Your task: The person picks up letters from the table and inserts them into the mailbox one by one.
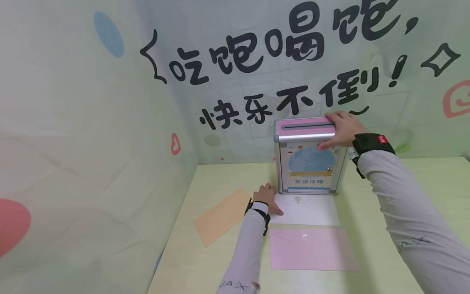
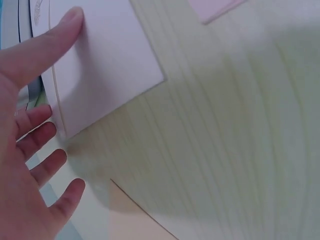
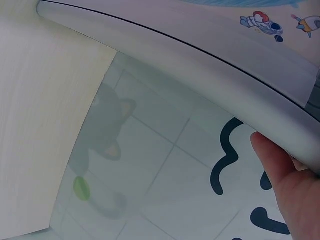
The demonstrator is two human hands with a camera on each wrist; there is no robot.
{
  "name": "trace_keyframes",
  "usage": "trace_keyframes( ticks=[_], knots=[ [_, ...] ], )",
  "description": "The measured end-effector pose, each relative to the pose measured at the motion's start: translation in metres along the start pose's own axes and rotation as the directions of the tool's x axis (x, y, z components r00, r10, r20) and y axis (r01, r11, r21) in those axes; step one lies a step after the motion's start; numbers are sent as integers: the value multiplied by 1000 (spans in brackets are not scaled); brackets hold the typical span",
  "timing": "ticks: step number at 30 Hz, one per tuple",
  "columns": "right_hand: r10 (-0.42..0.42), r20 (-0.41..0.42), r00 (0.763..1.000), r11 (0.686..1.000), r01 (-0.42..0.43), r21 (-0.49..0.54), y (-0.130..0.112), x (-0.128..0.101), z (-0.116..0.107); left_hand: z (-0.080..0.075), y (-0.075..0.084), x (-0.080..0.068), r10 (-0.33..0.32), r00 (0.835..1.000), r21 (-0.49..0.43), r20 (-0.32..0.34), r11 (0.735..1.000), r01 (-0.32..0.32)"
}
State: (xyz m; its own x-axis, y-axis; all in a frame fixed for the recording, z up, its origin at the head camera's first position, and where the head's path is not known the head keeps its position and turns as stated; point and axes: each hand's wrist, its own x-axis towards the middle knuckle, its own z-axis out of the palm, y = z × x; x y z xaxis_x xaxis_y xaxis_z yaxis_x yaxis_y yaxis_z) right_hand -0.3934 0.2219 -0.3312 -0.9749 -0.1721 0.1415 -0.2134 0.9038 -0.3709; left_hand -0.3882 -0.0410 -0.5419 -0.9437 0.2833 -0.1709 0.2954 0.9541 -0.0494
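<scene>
A silver-framed letter box (image 1: 307, 157) with a pink top and a slot stands upright at the back of the table. My right hand (image 1: 345, 128) grips its top right corner, thumb on the front panel and fingers over the top; the right wrist view shows its silver side edge (image 3: 200, 75). A white envelope (image 1: 306, 210) lies flat in front of the box. My left hand (image 1: 267, 197) is at its left end. In the left wrist view the thumb reaches over the white envelope (image 2: 105, 65), and the other fingers are spread by its edge, pinching nothing.
A pink envelope (image 1: 313, 250) lies nearer me, below the white one. To the left, an orange envelope (image 1: 222, 216) lies at a slant on the pale wooden table (image 1: 180, 253). Printed sheeting (image 1: 235, 143) covers the wall behind the box and on the left.
</scene>
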Motion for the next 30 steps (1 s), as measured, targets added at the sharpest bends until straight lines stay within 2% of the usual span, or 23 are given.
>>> trace_keyframes(
  ticks=[4, 8, 11, 13, 18, 22, 26, 30],
  knots=[
    [2, 2, 1000, 1000, -2, 1, -3, 0, 0, -3, 1, -3, -23, 999, 14, 23, 1000, 23],
    [-12, -6, 1000, 1000, 12, -2, -3, 0, 1, -2, 0, -2, -45, 998, -14, 48, 999, 46],
    [-17, -10, 1000, 1000, 17, -5, -3, 0, 2, 0, -4, 1, -42, 997, -105, 62, 993, 48],
    [-14, -10, 1000, 1000, 14, -7, -3, 1, 3, 0, -8, 4, -12, 997, -177, 79, 984, 26],
    [-10, -11, 1000, 1000, 10, -1, -2, 2, 2, -6, -20, 9, 111, 987, -357, 116, 932, -63],
    [-14, -22, 1000, 1000, 14, -1, 1, 2, 2, -7, -28, 13, 146, 979, -470, 144, 881, -62],
    [-18, -25, 1000, 1000, 19, 1, 2, 1, 2, -15, -31, 11, 174, 970, -527, 168, 848, -61],
    [-20, -21, 1000, 1000, 20, 1, 0, -1, 1, -25, -33, 8, 209, 963, -549, 171, 832, -83]
  ],
)
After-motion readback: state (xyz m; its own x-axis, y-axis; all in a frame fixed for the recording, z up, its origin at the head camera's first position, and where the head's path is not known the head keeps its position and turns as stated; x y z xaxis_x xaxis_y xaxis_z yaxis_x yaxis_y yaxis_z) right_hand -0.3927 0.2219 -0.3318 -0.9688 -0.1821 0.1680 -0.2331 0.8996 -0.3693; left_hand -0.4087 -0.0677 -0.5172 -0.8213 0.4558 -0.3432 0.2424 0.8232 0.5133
